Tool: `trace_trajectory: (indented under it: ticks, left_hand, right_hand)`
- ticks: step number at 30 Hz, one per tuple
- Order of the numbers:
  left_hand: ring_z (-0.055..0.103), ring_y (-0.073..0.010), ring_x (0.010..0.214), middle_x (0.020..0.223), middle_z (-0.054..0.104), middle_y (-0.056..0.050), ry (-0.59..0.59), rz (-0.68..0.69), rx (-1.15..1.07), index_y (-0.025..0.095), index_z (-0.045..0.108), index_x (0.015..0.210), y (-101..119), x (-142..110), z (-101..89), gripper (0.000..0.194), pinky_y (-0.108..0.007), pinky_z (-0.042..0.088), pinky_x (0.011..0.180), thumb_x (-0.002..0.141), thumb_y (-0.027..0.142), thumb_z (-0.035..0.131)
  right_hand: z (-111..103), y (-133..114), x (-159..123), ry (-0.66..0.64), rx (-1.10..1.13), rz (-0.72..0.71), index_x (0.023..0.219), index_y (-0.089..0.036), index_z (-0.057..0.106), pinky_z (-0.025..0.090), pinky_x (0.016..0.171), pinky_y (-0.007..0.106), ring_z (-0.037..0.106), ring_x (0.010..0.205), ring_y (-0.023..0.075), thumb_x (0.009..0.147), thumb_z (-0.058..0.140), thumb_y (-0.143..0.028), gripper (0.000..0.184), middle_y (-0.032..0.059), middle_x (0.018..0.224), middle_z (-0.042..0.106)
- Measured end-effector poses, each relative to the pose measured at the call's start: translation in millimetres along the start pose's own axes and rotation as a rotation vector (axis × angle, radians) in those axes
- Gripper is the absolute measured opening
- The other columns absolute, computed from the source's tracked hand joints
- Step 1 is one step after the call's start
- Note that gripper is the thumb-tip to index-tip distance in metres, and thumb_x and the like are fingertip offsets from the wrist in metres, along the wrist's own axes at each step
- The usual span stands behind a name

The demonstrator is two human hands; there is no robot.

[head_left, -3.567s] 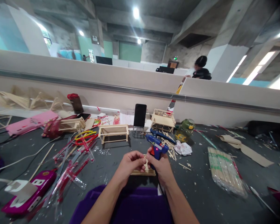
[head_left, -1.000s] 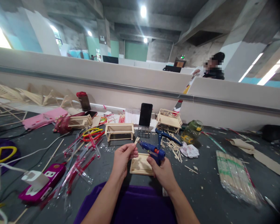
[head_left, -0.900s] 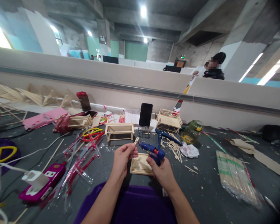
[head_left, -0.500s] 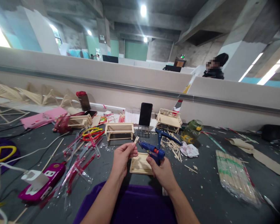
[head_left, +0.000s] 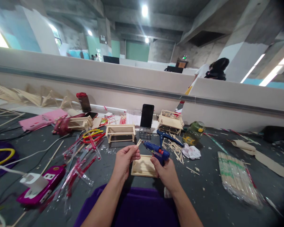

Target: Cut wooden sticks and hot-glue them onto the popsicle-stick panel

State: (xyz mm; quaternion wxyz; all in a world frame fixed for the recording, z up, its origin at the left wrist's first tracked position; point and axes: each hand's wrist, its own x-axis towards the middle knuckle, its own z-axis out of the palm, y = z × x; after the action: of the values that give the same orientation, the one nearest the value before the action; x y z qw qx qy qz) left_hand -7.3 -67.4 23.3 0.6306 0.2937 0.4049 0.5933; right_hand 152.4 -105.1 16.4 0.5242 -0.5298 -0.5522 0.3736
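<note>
My left hand [head_left: 125, 159] pinches a short wooden stick [head_left: 138, 143], its tip raised up and to the right. My right hand [head_left: 165, 171] is wrapped round a blue hot glue gun [head_left: 156, 151], whose nozzle points left at the stick's tip, almost touching it. Below and between both hands a flat panel of glued wooden sticks [head_left: 143, 166] lies on the dark floor. A purple cloth [head_left: 132, 208] covers my lap beneath my forearms.
Small stick-built frames [head_left: 120, 132] [head_left: 170, 119], a black phone on a wire stand [head_left: 146, 117], blue pliers [head_left: 169, 138], loose sticks, a crumpled tissue [head_left: 191, 151] and a green bottle [head_left: 193, 132] lie ahead. Red wrappers [head_left: 82, 154] left, wrapped stick bundle [head_left: 236, 178] right. A person stands behind the low wall.
Earlier both hands were pressed together low over the panel. The left hand has since lifted a stick and the glue gun's nozzle has turned toward its tip; little has moved in the last second.
</note>
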Motion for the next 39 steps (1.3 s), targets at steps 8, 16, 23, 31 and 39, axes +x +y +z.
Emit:
trace_trajectory:
  ticks: [8, 16, 23, 31, 39]
  left_hand:
    - [0.06, -0.0085, 0.053, 0.064, 0.068, -0.003, 0.004, -0.032, -0.058, 0.01, 0.07, 0.077, 1.9, 1.6, -0.8, 0.026, -0.019, 0.053, 0.054, 0.06, 0.026, 0.08]
    - [0.061, -0.0087, 0.052, 0.064, 0.068, -0.004, -0.006, -0.037, -0.06, 0.01, 0.07, 0.078, -0.2, 1.8, -0.7, 0.026, -0.018, 0.053, 0.053, 0.06, 0.027, 0.08]
    - [0.061, -0.0091, 0.051, 0.063, 0.068, -0.004, -0.005, -0.055, -0.034, 0.01, 0.07, 0.076, -1.6, 0.7, 2.1, 0.028, -0.018, 0.053, 0.052, 0.058, 0.027, 0.081]
    - [0.06, -0.0087, 0.051, 0.063, 0.068, -0.003, -0.056, -0.059, 0.009, 0.01, 0.07, 0.076, -6.9, 1.1, 2.0, 0.026, -0.018, 0.051, 0.051, 0.061, 0.029, 0.079]
    - [0.059, -0.0095, 0.051, 0.062, 0.067, -0.004, -0.073, -0.08, 0.048, 0.011, 0.069, 0.071, -6.3, -3.0, 6.3, 0.025, -0.02, 0.049, 0.051, 0.06, 0.031, 0.079]
  right_hand:
    - [-16.2, -11.2, 5.7, 0.122, 0.117, 0.09, 0.082, -0.013, 0.062, 0.035, 0.035, 0.022, 0.041, 0.035, 0.0086, 0.075, 0.063, -0.051, 0.039, 0.0002, 0.057, 0.06]
    - [-95.9, 7.4, 4.8, 0.642, 0.435, 0.243, 0.076, -0.015, 0.062, 0.044, 0.045, 0.021, 0.052, 0.047, 0.0099, 0.06, 0.077, -0.036, 0.031, -0.0044, 0.057, 0.058]
    - [-150.2, 39.8, -5.0, 0.709, 0.717, 0.487, 0.081, -0.017, 0.06, 0.049, 0.044, 0.021, 0.059, 0.049, 0.0119, 0.07, 0.069, -0.024, 0.016, -0.0029, 0.059, 0.06]
    - [-146.1, 56.9, 1.4, 0.645, 0.762, 0.538, 0.078, -0.016, 0.059, 0.056, 0.055, 0.023, 0.062, 0.056, 0.0112, 0.077, 0.059, -0.016, 0.001, 0.0006, 0.068, 0.063]
    - [-141.5, 56.6, -23.9, 0.69, 0.55, 0.392, 0.07, -0.015, 0.062, 0.052, 0.057, 0.016, 0.06, 0.06, 0.0099, 0.061, 0.071, -0.015, 0.013, -0.0014, 0.067, 0.064]
